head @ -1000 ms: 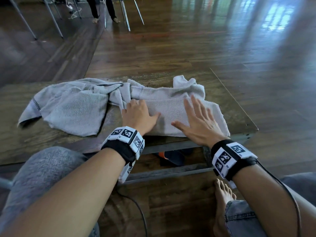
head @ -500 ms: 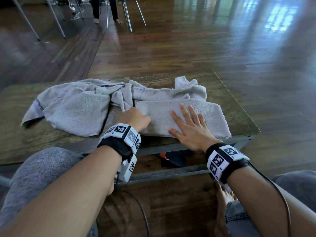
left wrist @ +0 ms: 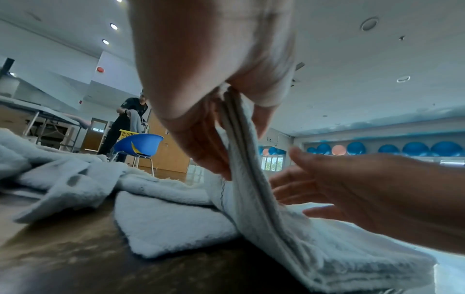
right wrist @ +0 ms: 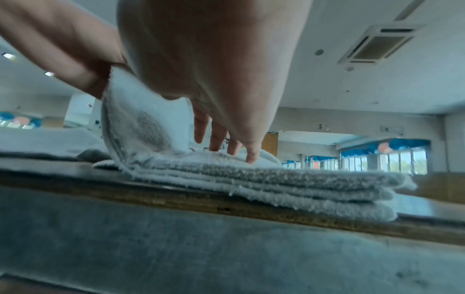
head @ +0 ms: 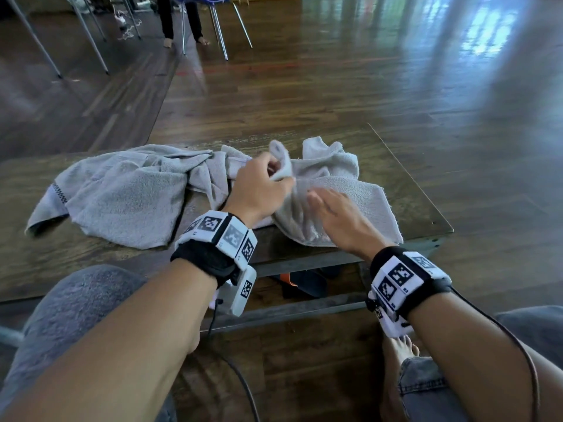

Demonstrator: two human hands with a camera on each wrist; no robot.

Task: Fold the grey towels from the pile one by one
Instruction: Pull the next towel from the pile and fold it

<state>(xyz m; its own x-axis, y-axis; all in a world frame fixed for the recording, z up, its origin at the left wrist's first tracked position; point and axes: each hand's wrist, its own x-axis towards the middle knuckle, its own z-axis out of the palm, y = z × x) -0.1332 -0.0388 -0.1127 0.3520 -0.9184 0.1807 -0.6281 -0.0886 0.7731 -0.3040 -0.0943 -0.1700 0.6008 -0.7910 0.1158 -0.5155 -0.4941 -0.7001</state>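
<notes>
A partly folded grey towel [head: 359,205] lies at the near right of the wooden table [head: 408,190]. My left hand [head: 262,184] pinches its left end and holds that end lifted; the raised flap [left wrist: 241,159] hangs from the fingers. My right hand [head: 332,214] lies flat with straight fingers on the folded layers [right wrist: 276,183], just right of the lifted end. A pile of loose grey towels [head: 122,190] sprawls over the table's left and back.
The table's near edge [head: 304,263] has a metal frame; dark items and an orange one [head: 304,281] lie underneath. My knees and bare foot [head: 399,351] are below. A blue chair [head: 201,1] and a standing person's legs are far back on the wooden floor.
My left hand has taken hold of the towel's left end and lifted it up and rightward. My right hand stayed flat on the towel, shifted slightly left.
</notes>
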